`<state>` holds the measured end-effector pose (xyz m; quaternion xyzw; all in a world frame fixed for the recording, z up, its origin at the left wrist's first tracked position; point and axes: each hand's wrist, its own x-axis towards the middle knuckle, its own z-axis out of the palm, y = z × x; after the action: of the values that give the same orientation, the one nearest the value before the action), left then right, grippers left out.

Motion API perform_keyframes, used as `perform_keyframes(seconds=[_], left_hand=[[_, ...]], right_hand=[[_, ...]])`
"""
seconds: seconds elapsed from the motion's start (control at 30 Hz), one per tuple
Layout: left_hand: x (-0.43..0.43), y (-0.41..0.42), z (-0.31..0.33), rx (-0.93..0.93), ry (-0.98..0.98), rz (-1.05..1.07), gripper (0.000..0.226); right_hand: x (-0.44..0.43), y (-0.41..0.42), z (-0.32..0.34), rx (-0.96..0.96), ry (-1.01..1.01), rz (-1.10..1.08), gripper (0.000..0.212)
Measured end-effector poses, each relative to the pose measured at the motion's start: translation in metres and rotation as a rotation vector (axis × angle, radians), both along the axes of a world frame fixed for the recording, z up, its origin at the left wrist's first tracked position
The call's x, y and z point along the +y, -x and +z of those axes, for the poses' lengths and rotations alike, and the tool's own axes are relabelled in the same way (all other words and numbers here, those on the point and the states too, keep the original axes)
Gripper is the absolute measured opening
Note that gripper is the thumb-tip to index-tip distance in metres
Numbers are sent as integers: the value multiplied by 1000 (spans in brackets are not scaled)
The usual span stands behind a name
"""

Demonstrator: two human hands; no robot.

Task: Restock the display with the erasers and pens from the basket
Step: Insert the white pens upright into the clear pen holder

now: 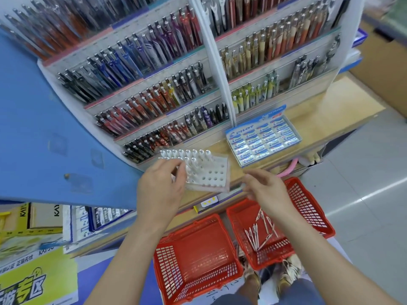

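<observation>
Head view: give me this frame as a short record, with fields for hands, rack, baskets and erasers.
left hand: grips the pen rack at its left edge
right hand: beside the rack, fingertips blurred, grasp unclear
pen rack: partly filled, near-right holes empty
right basket: red, holds loose white pens
left basket: red, no stock visible
Pilot eraser box: open, rows filled

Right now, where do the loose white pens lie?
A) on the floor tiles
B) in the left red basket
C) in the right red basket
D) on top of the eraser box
C: the pens lie in the bottom of the right red basket, while the left red basket shows only its bare floor.
</observation>
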<state>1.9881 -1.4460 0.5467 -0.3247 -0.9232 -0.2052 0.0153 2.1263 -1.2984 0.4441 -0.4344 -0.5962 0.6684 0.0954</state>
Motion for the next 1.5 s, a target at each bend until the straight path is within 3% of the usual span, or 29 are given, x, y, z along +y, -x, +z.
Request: perform_keyframes(seconds=[0.2, 0.4, 0.57, 0.77, 0.9, 1.07, 1.17, 1.27, 1.43, 1.5], left_hand=[[17, -45, -10, 13, -205, -226, 16], [44, -104, -105, -260, -39, -324, 11], [61, -136, -268, -496, 376, -268, 20], [72, -162, -504, -646, 585, -92, 16], [64, -170, -659, -672, 689, -85, 15], [58, -180, -784, -670, 820, -76, 29], [51, -185, -834, -603, 849, -80, 39], [44, -190, -860, -536, 831, -82, 45], [50, -195, -877, -630, 756, 25, 48], [57, -195, -881, -670, 749, 17, 50]], right_hand=[[55, -86, -29, -142, -29, -74, 12], [79, -165, -93, -324, 25, -155, 10], [82, -210, -203, -469, 43, -114, 5], [85, -214, -382, -530, -43, 59, 6], [80, -192, -513, -546, -85, 196, 24], [62, -163, -643, -634, 32, 267, 45], [53, -148, -700, -768, 40, 271, 62], [47, -137, -739, -868, -13, 345, 66], [33, -126, -777, -948, -247, 349, 31], [27, -124, -785, -915, -353, 378, 28]])
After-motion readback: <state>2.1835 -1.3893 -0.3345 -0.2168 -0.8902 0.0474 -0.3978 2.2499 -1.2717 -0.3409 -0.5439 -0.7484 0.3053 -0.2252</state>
